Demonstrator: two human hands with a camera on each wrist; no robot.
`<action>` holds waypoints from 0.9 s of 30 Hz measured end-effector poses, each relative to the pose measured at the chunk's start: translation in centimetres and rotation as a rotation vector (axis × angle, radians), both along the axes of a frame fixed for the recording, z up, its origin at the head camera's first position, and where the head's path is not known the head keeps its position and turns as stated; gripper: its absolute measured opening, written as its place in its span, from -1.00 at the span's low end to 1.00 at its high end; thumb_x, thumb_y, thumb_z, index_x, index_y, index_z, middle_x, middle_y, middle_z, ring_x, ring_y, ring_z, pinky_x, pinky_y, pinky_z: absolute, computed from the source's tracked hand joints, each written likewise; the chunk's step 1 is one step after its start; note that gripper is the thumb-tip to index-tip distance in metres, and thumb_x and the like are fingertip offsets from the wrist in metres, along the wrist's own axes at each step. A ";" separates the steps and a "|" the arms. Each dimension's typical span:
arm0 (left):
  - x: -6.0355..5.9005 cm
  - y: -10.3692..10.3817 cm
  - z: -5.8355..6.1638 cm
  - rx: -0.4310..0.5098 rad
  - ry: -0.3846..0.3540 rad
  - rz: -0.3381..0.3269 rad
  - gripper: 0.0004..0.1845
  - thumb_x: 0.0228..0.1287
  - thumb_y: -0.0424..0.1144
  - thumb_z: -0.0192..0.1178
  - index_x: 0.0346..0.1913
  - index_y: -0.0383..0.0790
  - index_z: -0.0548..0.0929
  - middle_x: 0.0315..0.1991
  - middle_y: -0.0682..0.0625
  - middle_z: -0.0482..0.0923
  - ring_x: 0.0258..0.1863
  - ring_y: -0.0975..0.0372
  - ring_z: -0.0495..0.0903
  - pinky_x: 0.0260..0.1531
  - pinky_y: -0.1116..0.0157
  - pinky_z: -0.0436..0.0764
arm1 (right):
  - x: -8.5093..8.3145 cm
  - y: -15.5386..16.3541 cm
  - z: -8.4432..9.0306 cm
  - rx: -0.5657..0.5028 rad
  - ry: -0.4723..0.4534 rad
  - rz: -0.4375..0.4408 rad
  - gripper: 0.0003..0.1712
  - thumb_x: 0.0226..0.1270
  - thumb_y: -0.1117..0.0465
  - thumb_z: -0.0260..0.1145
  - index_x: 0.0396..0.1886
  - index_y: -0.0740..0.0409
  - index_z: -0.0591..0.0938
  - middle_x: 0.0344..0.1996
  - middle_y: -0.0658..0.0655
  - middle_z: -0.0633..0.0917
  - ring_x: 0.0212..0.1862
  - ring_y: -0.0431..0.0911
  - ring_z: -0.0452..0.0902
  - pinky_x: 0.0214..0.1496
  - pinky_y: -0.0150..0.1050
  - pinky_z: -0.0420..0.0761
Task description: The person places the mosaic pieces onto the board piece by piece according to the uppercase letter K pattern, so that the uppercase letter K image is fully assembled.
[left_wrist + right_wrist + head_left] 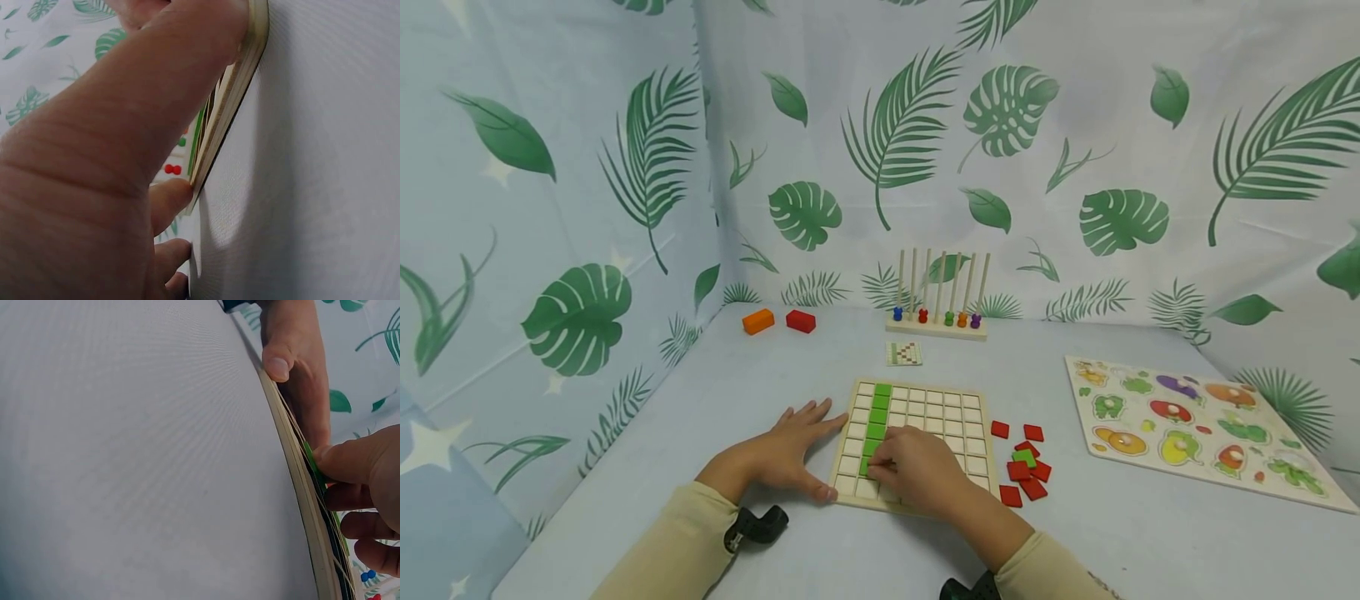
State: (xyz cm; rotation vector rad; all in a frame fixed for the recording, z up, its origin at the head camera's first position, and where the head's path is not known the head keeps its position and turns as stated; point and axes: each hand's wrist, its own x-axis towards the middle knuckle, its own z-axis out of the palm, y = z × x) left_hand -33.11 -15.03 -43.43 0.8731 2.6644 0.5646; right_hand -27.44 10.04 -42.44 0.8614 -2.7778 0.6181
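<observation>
A wooden grid board (917,509) with white squares lies on the table, and green tiles (877,417) run down its second column. My right hand (928,471) is over the board, thumb and forefinger at a green tile (864,467) low in that column. In the right wrist view the thumb (347,459) touches the green tile's (310,456) edge, the other fingers curled. My left hand (786,450) rests with spread fingers at the board's left edge, thumb at the near corner. Its palm side is hidden; the left wrist view shows fingers (170,203) against the board's side.
Several loose red tiles (1018,471) and a green tile (1024,457) lie right of the board. Behind it are a pattern card (903,353) and a peg rack (936,328) with coloured beads. Two blocks, orange (758,322) and red (801,321), stand back left; a vegetable puzzle (1206,429) lies right.
</observation>
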 end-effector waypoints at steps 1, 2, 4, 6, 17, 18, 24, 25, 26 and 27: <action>0.0 0.0 0.0 0.000 0.000 0.000 0.24 -0.14 0.44 0.47 0.63 0.18 0.14 0.65 -0.02 -0.13 0.61 0.04 -0.25 0.51 -0.06 -0.27 | 0.0 0.0 0.0 -0.005 -0.003 -0.002 -0.93 0.27 0.11 0.53 -0.41 -0.05 0.85 -0.49 -0.28 0.57 -0.41 -0.36 0.44 -0.35 -0.33 0.54; 0.0 0.0 0.0 0.000 0.000 -0.001 0.24 -0.14 0.44 0.47 0.63 0.18 0.14 0.65 -0.01 -0.13 0.61 0.04 -0.25 0.51 -0.06 -0.27 | 0.0 0.0 -0.1 -0.010 -0.008 -0.005 -0.93 0.27 0.11 0.53 -0.41 -0.05 0.84 -0.49 -0.28 0.57 -0.41 -0.36 0.44 -0.35 -0.33 0.54; 0.0 -0.1 -0.1 -0.002 0.002 -0.002 0.24 -0.14 0.44 0.47 0.63 0.18 0.13 0.65 -0.01 -0.13 0.61 0.05 -0.25 0.51 -0.06 -0.27 | 0.0 0.0 -0.2 -0.021 -0.015 -0.011 -0.93 0.27 0.11 0.53 -0.41 -0.06 0.84 -0.49 -0.28 0.56 -0.42 -0.36 0.44 -0.35 -0.33 0.54; 0.0 -0.1 -0.1 -0.005 0.005 -0.003 0.24 -0.14 0.44 0.47 0.63 0.19 0.13 0.65 -0.01 -0.13 0.61 0.05 -0.25 0.51 -0.06 -0.27 | -0.1 0.0 -0.3 -0.033 -0.022 -0.017 -0.92 0.27 0.09 0.52 -0.40 -0.05 0.84 -0.49 -0.28 0.57 -0.42 -0.36 0.45 -0.34 -0.32 0.55; -0.1 0.0 -0.2 -0.004 0.000 0.004 0.25 -0.15 0.44 0.48 0.63 0.20 0.13 0.65 0.00 -0.14 0.62 0.06 -0.26 0.51 -0.06 -0.29 | 0.2 1.5 0.4 -0.118 -0.137 -0.099 -0.93 0.33 0.11 0.48 -0.23 -0.09 0.84 -0.41 -0.30 0.60 -0.36 -0.30 0.47 -0.32 -0.31 0.54; 0.0 0.0 -0.2 -0.003 -0.001 0.004 0.25 -0.16 0.44 0.47 0.63 0.20 0.13 0.65 0.00 -0.14 0.62 0.06 -0.27 0.51 -0.05 -0.30 | 0.2 1.8 0.5 -0.119 -0.138 -0.113 -0.92 0.33 0.12 0.48 -0.21 -0.08 0.83 -0.41 -0.30 0.60 -0.36 -0.29 0.47 -0.32 -0.30 0.54; -0.1 0.1 -0.2 0.000 0.004 0.002 0.26 -0.16 0.44 0.47 0.63 0.18 0.13 0.65 0.00 -0.16 0.62 0.07 -0.27 0.51 -0.04 -0.30 | 0.1 4.3 1.4 -0.131 -0.178 -0.215 -0.88 0.31 0.14 0.49 -0.17 -0.07 0.82 -0.43 -0.25 0.60 -0.35 -0.22 0.47 -0.31 -0.25 0.54; 0.0 0.1 -0.2 0.006 0.003 0.002 0.26 -0.16 0.43 0.48 0.63 0.16 0.14 0.65 -0.01 -0.15 0.62 0.05 -0.26 0.51 -0.05 -0.29 | 0.2 4.8 1.5 -0.137 -0.192 -0.229 -0.88 0.31 0.14 0.49 -0.16 -0.07 0.82 -0.43 -0.24 0.60 -0.35 -0.22 0.47 -0.31 -0.25 0.54; 0.0 0.1 -0.2 0.010 0.000 0.002 0.26 -0.16 0.43 0.48 0.63 0.15 0.14 0.65 -0.02 -0.15 0.62 0.05 -0.26 0.51 -0.05 -0.29 | 0.2 5.4 1.6 -0.141 -0.201 -0.237 -0.87 0.31 0.16 0.49 -0.15 -0.07 0.81 -0.43 -0.22 0.60 -0.35 -0.21 0.47 -0.32 -0.24 0.54; 0.0 0.1 -0.1 0.013 -0.003 0.002 0.26 -0.16 0.42 0.49 0.63 0.13 0.14 0.65 -0.04 -0.15 0.62 0.04 -0.26 0.51 -0.06 -0.29 | 0.2 6.0 1.7 -0.145 -0.204 -0.238 -0.86 0.32 0.18 0.49 -0.14 -0.05 0.81 -0.42 -0.21 0.61 -0.36 -0.20 0.48 -0.33 -0.24 0.54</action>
